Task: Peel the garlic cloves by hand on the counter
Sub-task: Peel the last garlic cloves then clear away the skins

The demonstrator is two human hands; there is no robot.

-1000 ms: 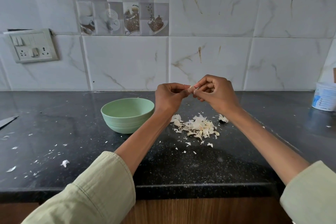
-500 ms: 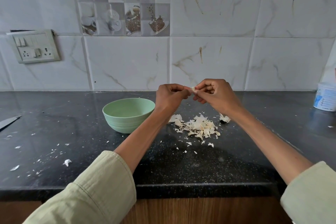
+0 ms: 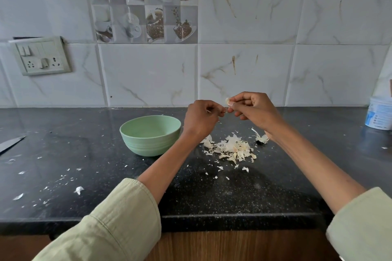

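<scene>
Since half a second ago the right hand [image 3: 254, 110] has lifted slightly and drawn a scrap of pale papery garlic skin [image 3: 227, 101] up away from the left hand [image 3: 201, 118]; before, the two sets of fingertips met at one point.

Head view: both hands held above the black speckled stone tabletop [image 3: 84, 154], near its back edge. Left hand fingers curled in, pinching a small garlic clove [image 3: 226, 110], mostly hidden. Right hand thumb and forefinger pinch the skin scrap, other fingers curled under. Pile of white garlic peelings [image 3: 231, 148] lies on the tabletop below the hands. Pale green round bowl [image 3: 150, 134] stands just left of the left wrist, apart from the pile. Loose skin flakes scattered toward the front left. Knife blade tip [image 3: 10, 144] at the left edge; white plastic tub [image 3: 379, 114] at the right edge.
</scene>
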